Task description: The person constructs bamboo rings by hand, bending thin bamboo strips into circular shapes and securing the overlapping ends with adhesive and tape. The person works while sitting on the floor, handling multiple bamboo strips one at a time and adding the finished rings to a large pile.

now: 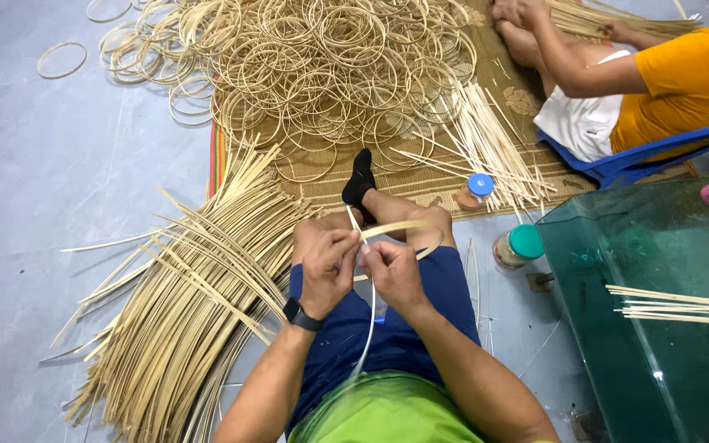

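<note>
Pinching a bent bamboo strip (pixel 391 230) over the lap, left hand (pixel 324 261) and right hand (pixel 391 271) close fingers on its crossing ends, strip bundle (pixel 182 320) near left, hoop pile (pixel 322 74) far on the mat (pixel 420 176).

The bamboo strips (pixel 182 320) look dry, matt and pale, same stuff as the heap of rings (pixel 330 74). Woven mat (pixel 420 176) is coarse fibre. The floor (pixel 51 164) is smooth, slightly glossy. Both jars have shiny plastic lids, the blue lid (pixel 480 184) and the green lid (pixel 526 241).
</note>
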